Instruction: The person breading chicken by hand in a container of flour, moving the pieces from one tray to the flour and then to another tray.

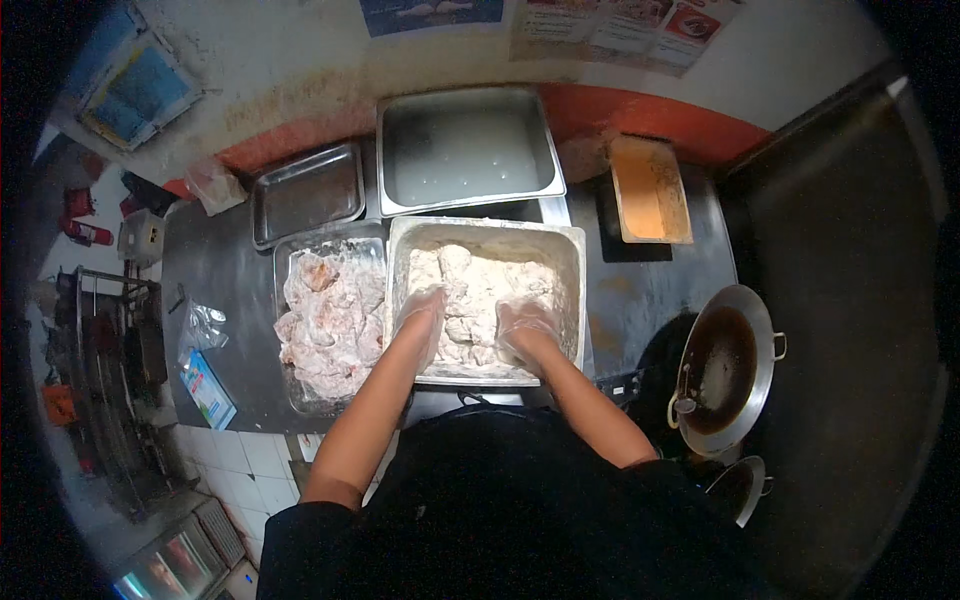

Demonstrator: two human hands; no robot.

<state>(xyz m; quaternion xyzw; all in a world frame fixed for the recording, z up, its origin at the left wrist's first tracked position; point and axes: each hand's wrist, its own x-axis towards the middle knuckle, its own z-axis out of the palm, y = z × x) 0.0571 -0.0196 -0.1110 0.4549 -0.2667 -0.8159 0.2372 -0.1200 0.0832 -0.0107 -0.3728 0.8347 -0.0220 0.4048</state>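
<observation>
Both my hands wear thin clear plastic gloves and reach into a deep rectangular metal pan of white flour. My left hand is at the pan's left side, its fingers down among the floured pieces. On the right side, my right hand is pushed into the flour, fingertips hidden. Between and beyond the hands lie thickly floured chicken pieces. Whether either hand grips a piece is not visible. Against the pan's left wall stands a metal tray heaped with lightly floured raw chicken pieces.
Behind the pan stands a larger metal pan of cloudy liquid, beside a shallow metal tray. A narrow pan of orange powder is at back right. Dark oil fills a wok at right. A blue-and-white packet lies left.
</observation>
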